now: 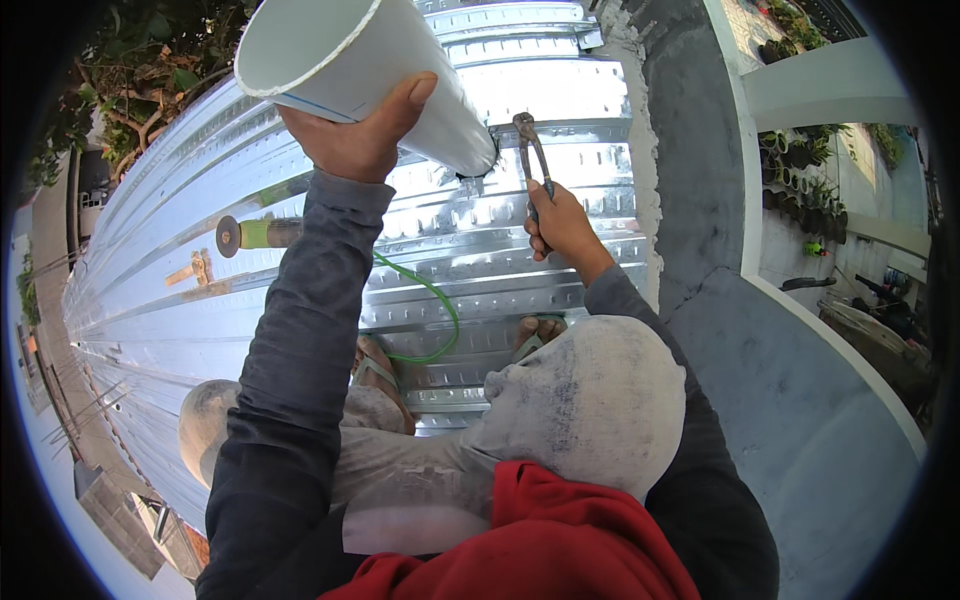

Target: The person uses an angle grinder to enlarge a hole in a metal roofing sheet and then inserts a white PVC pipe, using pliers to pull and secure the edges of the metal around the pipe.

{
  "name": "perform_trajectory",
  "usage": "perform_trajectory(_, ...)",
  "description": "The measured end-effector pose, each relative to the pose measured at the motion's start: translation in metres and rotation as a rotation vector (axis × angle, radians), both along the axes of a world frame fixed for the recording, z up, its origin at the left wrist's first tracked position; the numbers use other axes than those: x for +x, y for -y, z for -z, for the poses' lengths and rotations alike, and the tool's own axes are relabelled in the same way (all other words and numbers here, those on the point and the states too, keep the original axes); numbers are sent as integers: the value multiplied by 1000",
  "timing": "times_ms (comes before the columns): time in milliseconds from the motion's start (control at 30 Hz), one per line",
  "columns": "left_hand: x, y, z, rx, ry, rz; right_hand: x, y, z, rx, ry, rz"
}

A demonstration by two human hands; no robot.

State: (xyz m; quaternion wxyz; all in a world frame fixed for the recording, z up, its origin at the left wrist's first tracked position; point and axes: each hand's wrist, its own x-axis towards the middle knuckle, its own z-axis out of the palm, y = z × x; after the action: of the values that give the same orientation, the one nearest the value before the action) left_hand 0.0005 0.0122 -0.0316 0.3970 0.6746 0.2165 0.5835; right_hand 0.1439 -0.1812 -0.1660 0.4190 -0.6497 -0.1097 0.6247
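My left hand (360, 130) is closed around a wide white plastic pipe (440, 120) near its upper, open end, which has a blue line on it. The pipe leans, and its lower end meets a dark cut hole (472, 180) in the corrugated silver metal decking (540, 268). My right hand (550, 220) grips long dark pincers (530, 148), their head lying just right of the pipe's lower end, over a rib of the decking. A green angle grinder (260, 234) lies left of the pipe, partly hidden by my left forearm, near a small orange-brown object (195, 268).
My bent knees and sandaled feet are on the decking. A green cord (440, 300) curves between them. A rough plaster edge (648, 200) and grey concrete wall (690, 200) border the right, with potted plants (800, 180) beyond. Tree branches (120, 110) overhang the upper left.
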Motion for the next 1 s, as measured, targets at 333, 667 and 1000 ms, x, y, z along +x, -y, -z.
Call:
perform_trajectory(333, -14, -13, 9, 5, -90, 23, 9, 11, 1, -74, 85, -209)
perform_trajectory(667, -25, -31, -7, 107, -359, 290, -12, 65, -15, -331, 59, -362)
perform_trajectory(1000, -24, -38, -29, 60, -390, 322, -8, 46, -5, 181, 839, -997)
